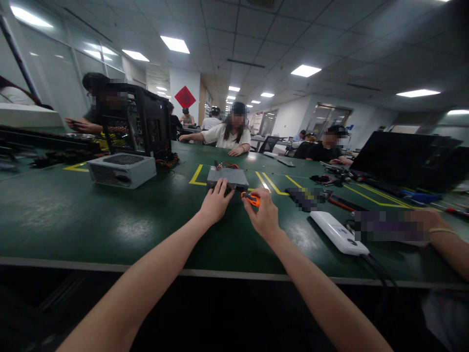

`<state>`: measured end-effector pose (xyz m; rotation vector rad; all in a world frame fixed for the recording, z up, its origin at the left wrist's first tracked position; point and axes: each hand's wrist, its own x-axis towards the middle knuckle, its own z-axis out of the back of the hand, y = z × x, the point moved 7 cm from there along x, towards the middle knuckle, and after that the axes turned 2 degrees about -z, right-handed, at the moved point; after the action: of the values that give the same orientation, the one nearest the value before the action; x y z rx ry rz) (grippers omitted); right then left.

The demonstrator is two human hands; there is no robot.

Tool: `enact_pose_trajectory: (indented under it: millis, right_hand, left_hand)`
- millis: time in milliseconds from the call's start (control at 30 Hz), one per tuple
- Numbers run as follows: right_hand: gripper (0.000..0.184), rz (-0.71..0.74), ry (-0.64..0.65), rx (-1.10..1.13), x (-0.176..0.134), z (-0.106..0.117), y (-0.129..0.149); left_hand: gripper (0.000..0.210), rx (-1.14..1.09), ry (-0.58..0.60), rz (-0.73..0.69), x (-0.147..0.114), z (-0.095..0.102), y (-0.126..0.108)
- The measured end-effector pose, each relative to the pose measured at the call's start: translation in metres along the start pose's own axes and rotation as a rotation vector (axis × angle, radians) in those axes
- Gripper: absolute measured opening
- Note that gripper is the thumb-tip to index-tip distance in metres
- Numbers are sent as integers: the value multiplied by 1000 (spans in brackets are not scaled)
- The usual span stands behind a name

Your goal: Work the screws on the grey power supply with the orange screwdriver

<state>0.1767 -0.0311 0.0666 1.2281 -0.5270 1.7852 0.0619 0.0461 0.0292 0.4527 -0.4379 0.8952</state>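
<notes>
A small grey computer power supply (234,177) sits on the green table in front of me, coloured wires bunched behind it. My left hand (217,203) grips its near left side, fingers over the top edge and front face. In my right hand (264,215) is an orange and black screwdriver (251,199), held between thumb and fingers. Its tip points at the right part of the power supply's near face; whether it touches a screw is too small to tell.
A larger grey power supply (122,170) and a black computer case (137,122) stand on the left. To the right lie a white power strip (339,232), cables and a dark monitor (406,159). A person (229,132) sits opposite; another person's arm (449,239) reaches in at right.
</notes>
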Motion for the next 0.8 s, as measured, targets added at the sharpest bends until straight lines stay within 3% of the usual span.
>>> enact_pose_trajectory:
  millis: [200,400,600,800]
  right_hand:
    - [32,92,-38,86,0,2,7]
    - [23,5,-13,-4,1,2,2]
    - [28,62,-29,66,2,4,7]
    - [21,19,-20,-37,1,4,3]
  left_hand:
    - [51,-2,4,0,0,0,0]
    - [50,-14,4,4,0,1,0]
    - [50,-12,20,9,0,0,0]
    - [49,-9,24,2,0,1,-2]
